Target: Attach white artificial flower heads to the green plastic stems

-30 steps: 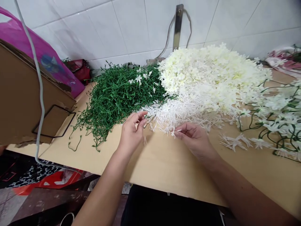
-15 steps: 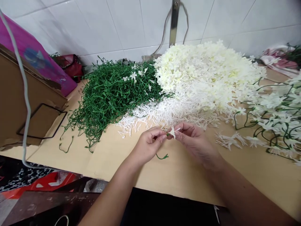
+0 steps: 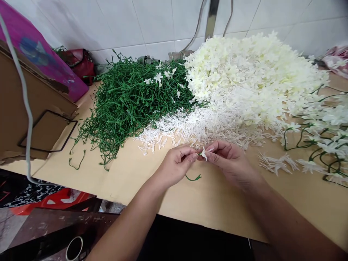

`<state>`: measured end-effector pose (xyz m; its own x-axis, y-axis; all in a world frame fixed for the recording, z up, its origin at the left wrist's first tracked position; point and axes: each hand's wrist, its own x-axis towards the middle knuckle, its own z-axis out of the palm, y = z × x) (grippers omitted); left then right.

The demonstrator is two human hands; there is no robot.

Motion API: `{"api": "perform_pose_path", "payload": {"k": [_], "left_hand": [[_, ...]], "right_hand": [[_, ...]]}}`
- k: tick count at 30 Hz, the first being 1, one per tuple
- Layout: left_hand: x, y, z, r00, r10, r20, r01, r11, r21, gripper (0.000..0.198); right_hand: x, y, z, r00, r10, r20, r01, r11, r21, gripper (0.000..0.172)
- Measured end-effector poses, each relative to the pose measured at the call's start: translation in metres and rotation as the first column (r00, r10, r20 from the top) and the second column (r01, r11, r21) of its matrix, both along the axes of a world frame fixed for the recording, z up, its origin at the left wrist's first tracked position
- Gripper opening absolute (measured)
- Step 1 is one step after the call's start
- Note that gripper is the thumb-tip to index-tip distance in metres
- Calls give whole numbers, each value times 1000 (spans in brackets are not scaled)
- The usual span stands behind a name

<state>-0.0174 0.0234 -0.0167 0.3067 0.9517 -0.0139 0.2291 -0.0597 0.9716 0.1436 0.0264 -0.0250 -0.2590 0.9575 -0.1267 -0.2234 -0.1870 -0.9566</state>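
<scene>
My left hand [image 3: 178, 163] is closed in a pinch on a thin green plastic stem [image 3: 193, 178], whose forked lower end curves out below the fingers. A small white artificial flower [image 3: 203, 154] sits at the stem's tip, between my two hands. My right hand [image 3: 228, 161] pinches at the flower's other side, thumb and forefinger together, with a thin white piece showing at the fingertips. Behind the hands lie a heap of green stems [image 3: 136, 94], a pile of thin white stamen-like pieces [image 3: 187, 127] and a mound of white flower heads [image 3: 252, 69].
Assembled flowers on green stems [image 3: 333, 141] lie at the right. A cardboard box [image 3: 40, 108] with a black wire frame stands at the left, a grey cable [image 3: 24, 90] hanging before it. A mug [image 3: 74, 248] is at the lower left. A white tiled wall closes the back.
The camera view has shifted slightly, so the piles appear higher and farther right. Both hands keep their pinch on the stem and flower, and the flower has turned a little.
</scene>
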Motion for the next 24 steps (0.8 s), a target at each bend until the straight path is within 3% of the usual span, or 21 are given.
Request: {"api": "perform_pose_path", "payload": {"k": [5,16,20,24], "left_hand": [[0,1,-3,1000,12,-22,-12,1000,-12,18],[-4,4,-10,981,-75,-176,87,995,56,22],[-7,5,-10,984,-99,-146,102,995,12,21],[-9,5,-6,990,-119,-75,116,993,-35,22]], "right_hand": [[-3,-4,-2,981,-74,177,34,976,217,14],[-6,-12,-12,941,-71,330,-64,922,381,7],[-8,-9,-14,950,-56,306,-45,948,315,6],[-5,0,-12,976,67,207,-100,983,153,11]]}}
